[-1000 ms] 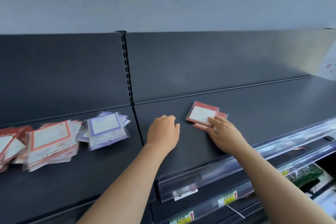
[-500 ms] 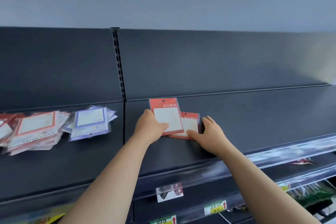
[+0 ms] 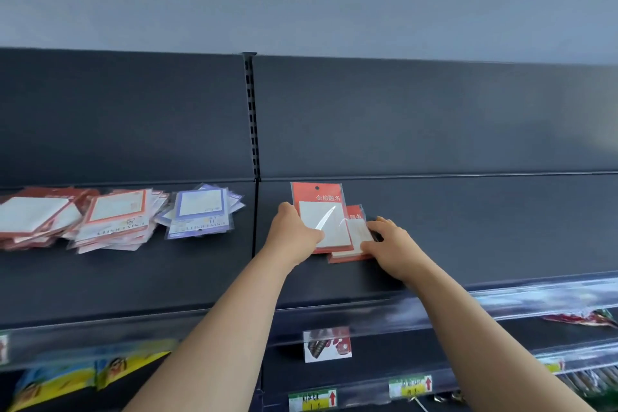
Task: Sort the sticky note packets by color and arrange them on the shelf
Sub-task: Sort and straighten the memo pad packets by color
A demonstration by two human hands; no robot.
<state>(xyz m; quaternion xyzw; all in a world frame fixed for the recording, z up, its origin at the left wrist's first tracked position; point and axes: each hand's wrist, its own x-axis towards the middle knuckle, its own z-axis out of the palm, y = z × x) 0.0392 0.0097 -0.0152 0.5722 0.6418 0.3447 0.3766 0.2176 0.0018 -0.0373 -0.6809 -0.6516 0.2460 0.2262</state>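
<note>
Dark shelf (image 3: 468,227), right bay: red packet (image 3: 321,207) overlapped onto second red packet (image 3: 357,237). Left bay: loose pile of red-bordered packets (image 3: 110,221), purple packets (image 3: 200,211) just beside. Red packet gripped at left edge by left hand (image 3: 294,234), thumb across front. Second red packet held at right edge by right hand (image 3: 391,251), fingers curled.

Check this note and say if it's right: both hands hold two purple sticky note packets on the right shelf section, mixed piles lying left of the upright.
Wrong colour: red, not purple. The head view shows the left hand and right hand holding two red sticky note packets on the right shelf section, mixed piles lying left of the upright.
</note>
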